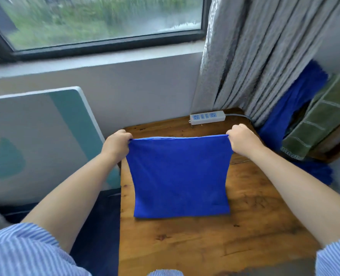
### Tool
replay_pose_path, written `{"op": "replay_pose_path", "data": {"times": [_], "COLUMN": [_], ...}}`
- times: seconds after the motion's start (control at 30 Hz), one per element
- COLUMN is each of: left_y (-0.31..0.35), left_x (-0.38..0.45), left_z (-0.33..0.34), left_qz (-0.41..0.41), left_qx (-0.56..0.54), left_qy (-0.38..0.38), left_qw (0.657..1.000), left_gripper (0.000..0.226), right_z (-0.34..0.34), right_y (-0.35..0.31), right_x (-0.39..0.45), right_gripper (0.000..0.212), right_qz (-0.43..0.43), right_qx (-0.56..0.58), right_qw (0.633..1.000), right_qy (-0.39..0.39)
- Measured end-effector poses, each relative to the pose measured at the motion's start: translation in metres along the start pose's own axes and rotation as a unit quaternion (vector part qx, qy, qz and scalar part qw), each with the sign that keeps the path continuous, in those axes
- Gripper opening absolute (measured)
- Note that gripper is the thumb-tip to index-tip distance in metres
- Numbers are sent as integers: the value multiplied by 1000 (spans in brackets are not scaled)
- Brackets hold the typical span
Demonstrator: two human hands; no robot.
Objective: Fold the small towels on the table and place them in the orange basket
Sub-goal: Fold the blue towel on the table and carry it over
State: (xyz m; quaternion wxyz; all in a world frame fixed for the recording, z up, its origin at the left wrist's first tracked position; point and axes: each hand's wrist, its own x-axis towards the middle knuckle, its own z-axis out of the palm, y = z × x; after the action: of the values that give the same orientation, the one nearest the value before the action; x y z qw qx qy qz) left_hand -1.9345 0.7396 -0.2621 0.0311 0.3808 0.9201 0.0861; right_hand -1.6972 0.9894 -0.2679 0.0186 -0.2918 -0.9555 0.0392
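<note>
Blue towel [180,176] held up over the middle of the wooden tabletop [205,246], top edge stretched taut between both hands. Left hand [116,145] pinches the top corner at 9 o'clock of the cloth, fingers curled round the hem. Right hand [243,140] does the same at the 3 o'clock corner. Lower edge of the towel sags down to the wood, or just above it; cannot tell whether it touches.

The top edge shows what looks like two layers, so the cloth may already be doubled once. A judgement only.

Handling: thin, soft, light, no stiffness. It hangs straight and the sides bow inward under tension. Will not hold a crease unless laid flat and pressed. Best taken by corners or along the hem, as now; a mid-panel grip would bunch it. Not slippery by its look, not fragile.

Surroundings: white power strip [207,117] at 12 o'clock on the tabletop, near the grey curtain [255,56]. At 3 o'clock, off the table edge, more blue cloth [292,108] and a green towel [320,124] lie heaped, blurred. No orange basket in view. Window [97,18] at 12 o'clock beyond.
</note>
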Motion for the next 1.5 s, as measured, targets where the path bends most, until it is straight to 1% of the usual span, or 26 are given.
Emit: {"op": "replay_pose_path", "data": {"times": [0.03,0.07,0.1,0.13,0.17,0.2,0.23,0.27,0.3,0.33,0.37,0.4,0.47,0.5,0.53,0.6,0.63,0.7,0.73,0.87,1.03,1.1,1.17,1.27,1.4,1.5], "left_y": [1,2,5,7,10,14,17,20,21,20,19,19,21,22,25,26,26,27,28,32,42,44,43,38,30,21], "left_x": [-7,-15,-27,-36,-47,-59,-69,-78,-85,-88,-93,-98,-104,-106,-107,-106,-106,-105,-104,-103,-83,-66,-48,-24,-6,-8], "left_z": [-9,-19,-33,-44,-56,-68,-77,-85,-88,-87,-86,-87,-89,-88,-86,-82,-79,-72,-70,-55,-42,-42,-44,-53,-68,-64], "left_qz": [-9,-19,-27,-29,-18,3,10,4,-15,-33,-48,-55,-55,-61,-67,-89,-93,-90,-88,-84,-109,-123,-134,-144,-125,-116], "left_qx": [15,17,-2,-31,-86,-138,-171,-179,-132,-58,-25,0,-38,-67,-91,-119,-129,-167,-179,-178,-189,-176,-170,-196,-217,-203], "left_qy": [17,41,84,143,207,267,284,264,212,153,137,141,178,180,173,139,133,148,157,131,101,88,91,130,198,212], "left_qw": [1000,999,996,989,974,954,943,948,968,986,989,989,982,980,978,979,978,970,967,972,971,973,972,961,948,949], "left_gripper": [35,34,33,31,33,42,52,55,48,37,30,27,24,24,23,23,22,21,20,20,21,23,25,24,25,23], "right_z": [-9,-20,-32,-45,-57,-69,-78,-85,-91,-92,-88,-85,-83,-82,-79,-74,-72,-71,-71,-60,-59,-61,-61,-62,-67,-59], "right_y": [-5,-10,-13,-16,-18,-20,-22,-26,-30,-32,-32,-32,-36,-37,-36,-35,-34,-32,-31,-19,-18,-18,-18,-20,-24,-25], "right_x": [-7,-14,-22,-31,-40,-49,-57,-62,-67,-71,-76,-81,-92,-96,-100,-101,-102,-105,-106,-103,-73,-54,-34,-7,16,19], "right_gripper": [19,18,18,18,20,25,29,32,35,37,39,42,41,36,31,29,29,28,28,29,31,31,31,31,28,24], "right_qz": [3,6,5,11,14,15,13,12,18,30,33,40,66,83,98,112,117,128,133,132,163,172,171,156,108,78], "right_qx": [-10,-3,4,27,52,69,81,97,102,89,72,80,119,124,125,132,133,149,150,116,150,169,197,242,272,267], "right_qw": [999,995,984,967,943,918,907,905,917,940,955,955,939,935,942,960,959,946,944,965,963,959,952,938,916,915], "right_qy": [36,97,176,254,328,390,412,414,386,328,287,284,316,321,296,222,220,258,261,192,151,149,159,193,275,291]}}
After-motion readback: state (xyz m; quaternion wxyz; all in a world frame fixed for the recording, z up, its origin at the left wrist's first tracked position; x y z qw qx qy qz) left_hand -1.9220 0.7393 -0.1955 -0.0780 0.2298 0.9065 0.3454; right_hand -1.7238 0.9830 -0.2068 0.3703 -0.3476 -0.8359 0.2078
